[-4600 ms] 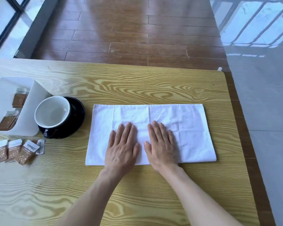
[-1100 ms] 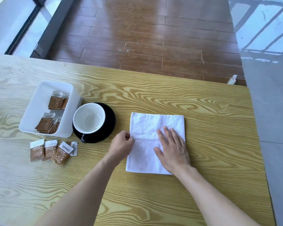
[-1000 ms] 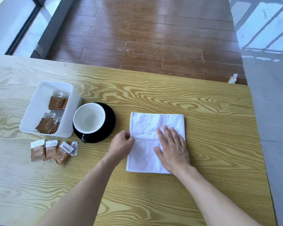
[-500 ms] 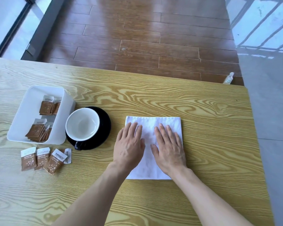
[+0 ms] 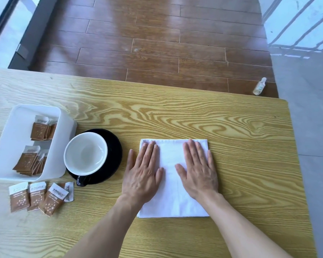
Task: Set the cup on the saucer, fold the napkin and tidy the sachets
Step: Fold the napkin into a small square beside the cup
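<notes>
From my remote feed, a pale wood-grain table [image 5: 175,116] fills the view, with brown plank flooring [image 5: 157,43] beyond its far edge. On the table's right half lies the white napkin [image 5: 172,198], folded to a near-square. Both of the person's hands press flat on it: the left hand [image 5: 142,175] covers its left edge, little finger and part of the palm spilling onto the wood, and the right hand [image 5: 199,172] lies along its right side. The fingers of each are straight and spread, gripping nothing. At the table's left stands a white bin [image 5: 63,146] holding brown sachets [image 5: 31,161] in two stacks. Just beside the bin sits the black saucer [image 5: 114,157], and on it the cup [image 5: 85,155], white inside, its dark handle pointing toward me. Four loose sachets [image 5: 37,197] lie in a row on the wood just in front of the bin. A small clear bottle [image 5: 259,86] lies on the floor past the table's far right corner.
</notes>
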